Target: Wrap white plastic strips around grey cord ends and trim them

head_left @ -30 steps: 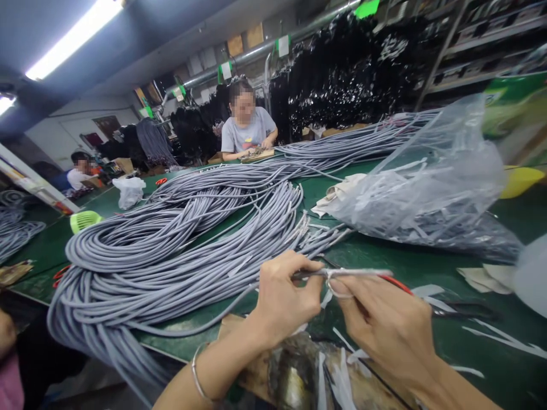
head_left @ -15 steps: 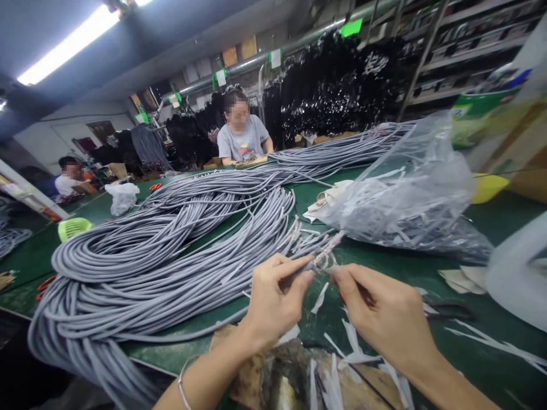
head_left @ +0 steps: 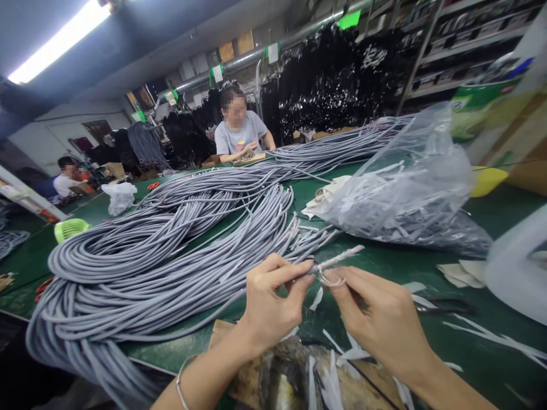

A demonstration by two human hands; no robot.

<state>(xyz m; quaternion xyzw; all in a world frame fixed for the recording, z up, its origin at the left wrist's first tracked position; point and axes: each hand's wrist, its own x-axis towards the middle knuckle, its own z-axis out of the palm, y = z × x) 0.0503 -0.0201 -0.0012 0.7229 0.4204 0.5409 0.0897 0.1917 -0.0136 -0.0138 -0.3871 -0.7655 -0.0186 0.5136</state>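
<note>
My left hand (head_left: 271,299) pinches a grey cable near its stripped end, thumb and forefinger closed on the jacket. Beyond those fingertips the cable's stripped end (head_left: 342,257) sticks out to the right, pale and fuzzy, with a pinkish tip. My right hand (head_left: 382,313) is closed on thin pale strands (head_left: 331,278) that loop out from where the jacket stops. What exactly the strands are made of is too small to tell. Left of my hands lies a large bundle of grey cables (head_left: 179,285), several with stripped ends beside my left hand.
A clear plastic bag (head_left: 410,199) full of white scraps lies to the right. White strips (head_left: 491,336) and a dark-handled tool (head_left: 444,304) are near my right hand. A stained brown board (head_left: 252,376) lies below my wrists. Across the green table (head_left: 188,353) sits another person (head_left: 241,134).
My right hand has moved slightly right, and the strands now form a clearer loop at its fingertips. The stripped end now points out free to the right. The co-worker's hand has lifted.
</note>
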